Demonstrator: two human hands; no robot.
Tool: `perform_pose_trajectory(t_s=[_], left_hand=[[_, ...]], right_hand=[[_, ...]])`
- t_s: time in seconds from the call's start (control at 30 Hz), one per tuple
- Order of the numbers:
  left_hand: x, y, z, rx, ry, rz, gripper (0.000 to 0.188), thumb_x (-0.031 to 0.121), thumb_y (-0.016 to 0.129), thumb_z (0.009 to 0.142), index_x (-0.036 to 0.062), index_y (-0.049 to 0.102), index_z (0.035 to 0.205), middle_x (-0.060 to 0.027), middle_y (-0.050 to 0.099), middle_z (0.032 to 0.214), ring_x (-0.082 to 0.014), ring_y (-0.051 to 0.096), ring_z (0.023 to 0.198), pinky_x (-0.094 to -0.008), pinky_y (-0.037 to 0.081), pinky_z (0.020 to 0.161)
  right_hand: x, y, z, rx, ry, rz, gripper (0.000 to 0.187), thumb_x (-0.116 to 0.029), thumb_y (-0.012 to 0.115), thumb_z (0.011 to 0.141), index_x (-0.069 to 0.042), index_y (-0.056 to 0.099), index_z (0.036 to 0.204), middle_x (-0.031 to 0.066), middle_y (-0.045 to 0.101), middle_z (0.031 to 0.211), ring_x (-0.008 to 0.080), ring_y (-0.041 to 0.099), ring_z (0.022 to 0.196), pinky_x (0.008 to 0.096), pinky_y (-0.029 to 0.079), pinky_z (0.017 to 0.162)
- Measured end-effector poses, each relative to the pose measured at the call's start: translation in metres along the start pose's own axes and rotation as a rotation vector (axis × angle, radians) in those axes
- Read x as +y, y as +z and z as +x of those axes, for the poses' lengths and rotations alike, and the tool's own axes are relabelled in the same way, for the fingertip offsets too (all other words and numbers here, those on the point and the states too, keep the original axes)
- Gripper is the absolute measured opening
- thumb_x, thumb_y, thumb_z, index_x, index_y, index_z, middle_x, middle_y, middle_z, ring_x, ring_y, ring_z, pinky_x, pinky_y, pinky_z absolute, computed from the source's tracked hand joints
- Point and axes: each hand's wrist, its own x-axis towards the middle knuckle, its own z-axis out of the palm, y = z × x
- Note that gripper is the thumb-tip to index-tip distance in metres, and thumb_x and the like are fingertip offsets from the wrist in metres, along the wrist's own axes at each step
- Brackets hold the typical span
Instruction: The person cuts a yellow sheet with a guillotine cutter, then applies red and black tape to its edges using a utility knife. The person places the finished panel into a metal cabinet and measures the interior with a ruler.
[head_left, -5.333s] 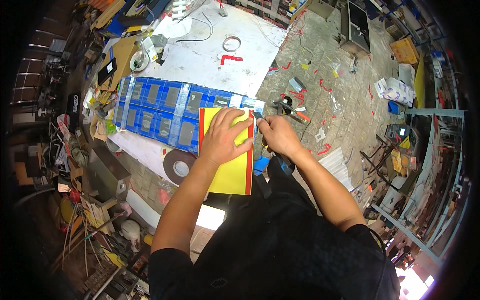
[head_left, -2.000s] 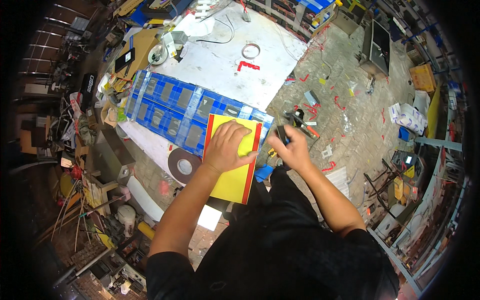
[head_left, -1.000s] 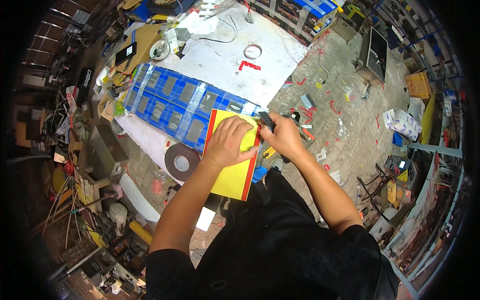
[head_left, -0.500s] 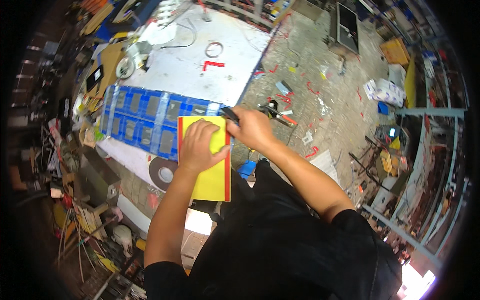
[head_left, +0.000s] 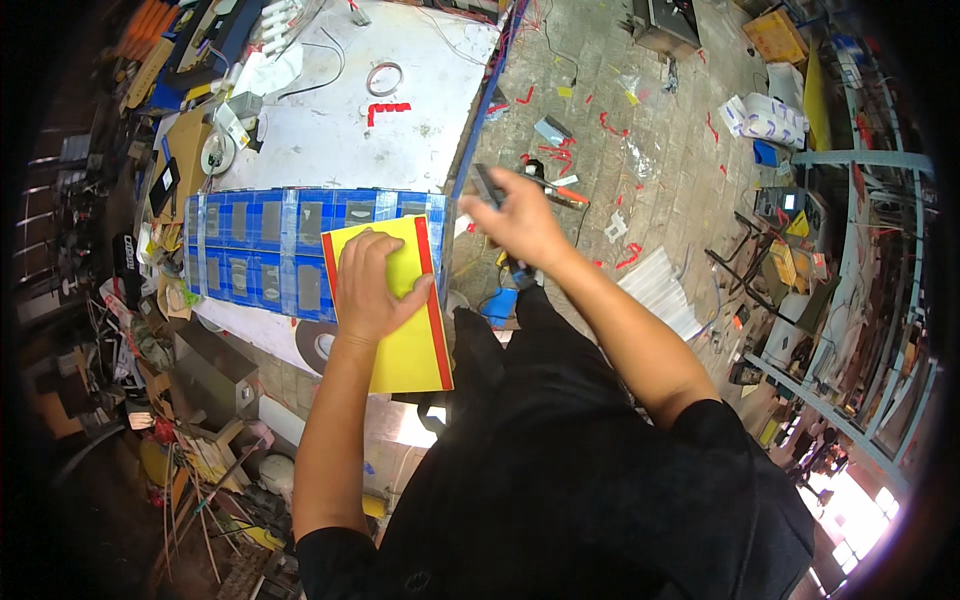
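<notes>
My left hand lies on a yellow sheet with red side edges, fingers spread and thumb apart. Beneath the sheet's far end is a blue battery-like pack with grey windows and clear tape bands; the sheet's near end extends past it toward me. To the right of the sheet, my right hand is raised and closed around a narrow black tool, which looks like a utility knife. Motion blurs the tool, so its blade cannot be made out.
On the white table are a tape ring and a red strip. A large dark roll sits near the pack. Red scraps litter the floor at right, beside a metal rack.
My right hand has moved off the sheet's right edge, up and to the right, with the black tool. My left hand stays on the sheet, which looks slightly turned as the view shifted.
</notes>
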Motion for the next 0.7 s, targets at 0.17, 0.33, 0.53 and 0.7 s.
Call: perform_pose_trajectory(t_s=[0.17, 0.33, 0.53, 0.7], left_hand=[[-0.001, 0.002, -0.002, -0.019, -0.040, 0.002, 0.056, 0.022, 0.090, 0.071, 0.0051, 0.060, 0.115, -0.0164, 0.062, 0.115, -0.0403, 0.058, 0.113, -0.0506, 0.046, 0.104], [0.000, 0.004, 0.000, -0.028, -0.040, -0.015, 0.055, 0.019, 0.090, 0.071, 0.0047, 0.061, 0.116, -0.0170, 0.064, 0.114, -0.0410, 0.058, 0.113, -0.0513, 0.046, 0.104], [0.002, 0.005, 0.009, -0.071, 0.030, -0.031, 0.055, 0.010, 0.086, 0.075, 0.0023, 0.057, 0.121, -0.0175, 0.060, 0.118, -0.0391, 0.055, 0.114, -0.0505, 0.042, 0.107], [-0.001, 0.006, 0.005, -0.070, 0.034, -0.007, 0.058, 0.010, 0.085, 0.072, 0.0027, 0.058, 0.122, -0.0179, 0.062, 0.115, -0.0389, 0.057, 0.109, -0.0552, 0.043, 0.108]], right_hand=[[0.109, -0.066, -0.024, 0.078, 0.286, 0.001, 0.026, -0.028, 0.065, 0.099, -0.003, 0.064, 0.092, 0.0032, 0.059, 0.061, 0.0135, 0.058, 0.048, 0.0324, 0.047, 0.047], [0.210, -0.093, -0.099, 0.300, 0.641, 0.148, 0.028, -0.026, 0.067, 0.095, 0.000, 0.064, 0.084, 0.0076, 0.060, 0.061, 0.0189, 0.059, 0.046, 0.0354, 0.045, 0.044], [0.258, -0.081, -0.152, 0.495, 0.837, 0.370, 0.024, -0.022, 0.067, 0.093, 0.002, 0.065, 0.087, 0.0090, 0.061, 0.065, 0.0201, 0.057, 0.045, 0.0352, 0.044, 0.042], [0.287, -0.071, -0.139, 0.514, 0.920, 0.411, 0.022, -0.021, 0.067, 0.093, 0.001, 0.066, 0.093, 0.0076, 0.061, 0.067, 0.0185, 0.056, 0.046, 0.0338, 0.045, 0.044]])
